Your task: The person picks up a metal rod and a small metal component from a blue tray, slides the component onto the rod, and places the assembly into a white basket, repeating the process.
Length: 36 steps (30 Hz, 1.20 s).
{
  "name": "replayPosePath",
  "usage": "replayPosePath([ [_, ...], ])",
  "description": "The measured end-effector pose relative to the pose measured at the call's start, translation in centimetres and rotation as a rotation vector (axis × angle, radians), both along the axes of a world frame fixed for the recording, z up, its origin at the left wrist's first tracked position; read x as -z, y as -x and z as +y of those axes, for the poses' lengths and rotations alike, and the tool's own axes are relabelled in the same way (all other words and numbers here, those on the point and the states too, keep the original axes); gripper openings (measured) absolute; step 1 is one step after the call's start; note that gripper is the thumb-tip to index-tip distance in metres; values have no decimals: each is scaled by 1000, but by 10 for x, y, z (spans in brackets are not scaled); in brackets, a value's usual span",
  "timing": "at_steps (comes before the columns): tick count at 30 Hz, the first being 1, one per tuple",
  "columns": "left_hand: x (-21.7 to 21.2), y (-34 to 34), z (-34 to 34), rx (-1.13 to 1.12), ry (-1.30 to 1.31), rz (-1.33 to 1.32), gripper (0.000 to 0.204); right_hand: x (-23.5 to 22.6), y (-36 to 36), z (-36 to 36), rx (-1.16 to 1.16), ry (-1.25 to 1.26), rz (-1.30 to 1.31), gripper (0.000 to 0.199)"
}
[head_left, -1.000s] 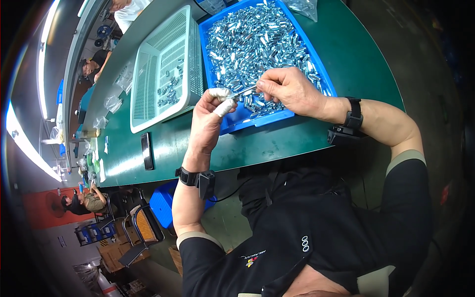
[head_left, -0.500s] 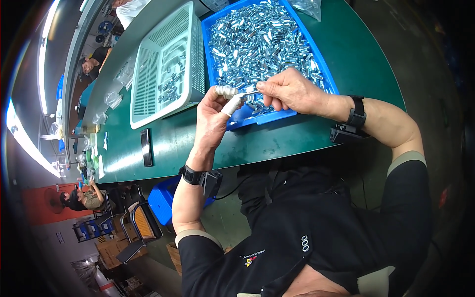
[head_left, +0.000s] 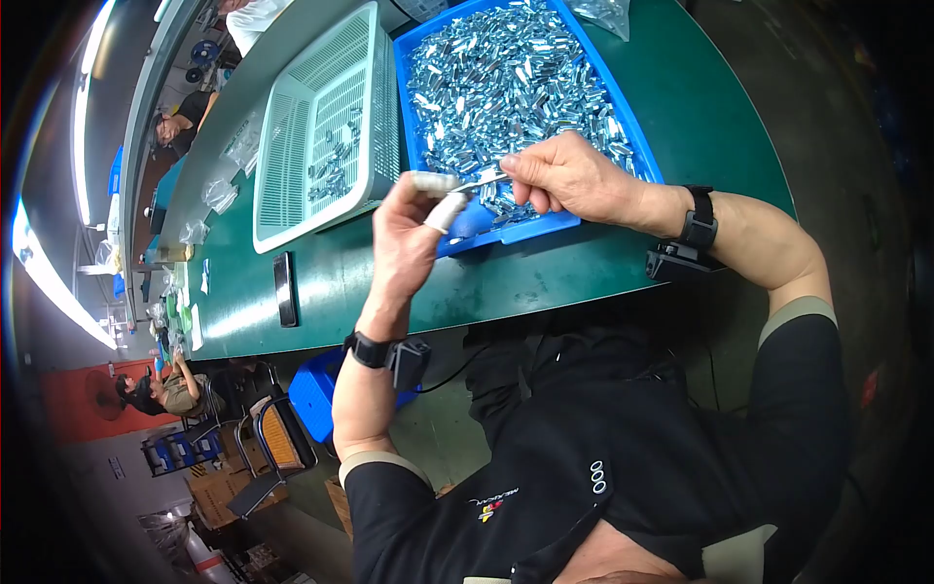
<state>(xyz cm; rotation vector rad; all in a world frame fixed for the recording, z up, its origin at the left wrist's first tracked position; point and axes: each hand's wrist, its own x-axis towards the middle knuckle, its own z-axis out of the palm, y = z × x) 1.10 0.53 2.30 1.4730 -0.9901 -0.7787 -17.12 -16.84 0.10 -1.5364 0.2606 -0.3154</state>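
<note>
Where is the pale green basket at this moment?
In the head view, the pale green basket stands on the green table, immediately left of the blue tray, up and left from the left hand.

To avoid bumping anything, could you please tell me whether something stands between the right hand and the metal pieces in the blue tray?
Nothing visible does: the right hand is over the near side of the blue tray, and the metal pieces lie uncovered beyond it.
</note>
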Motion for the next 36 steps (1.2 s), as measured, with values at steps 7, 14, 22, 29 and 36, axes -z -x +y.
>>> replayPosePath([
  [7, -64, -55, 12, -440, 161, -1010, 24, -1, 1, 2, 97, -40, -8, 46],
  [14, -24, -1, -14, 285, -515, -613, 29, 2, -1, 1, 104, -60, -22, 46],
  [22, -11, 0, -29, 320, -673, -607, 27, 5, 1, -3, 97, -78, -32, 44],
  [29, 3, -21, -7, -6, -286, -275, 14, 4, -2, -1, 129, -39, -39, 36],
  [36, 10, -21, 0, -22, -183, -191, 14, -3, 2, 0, 85, 34, 28, 38],
])
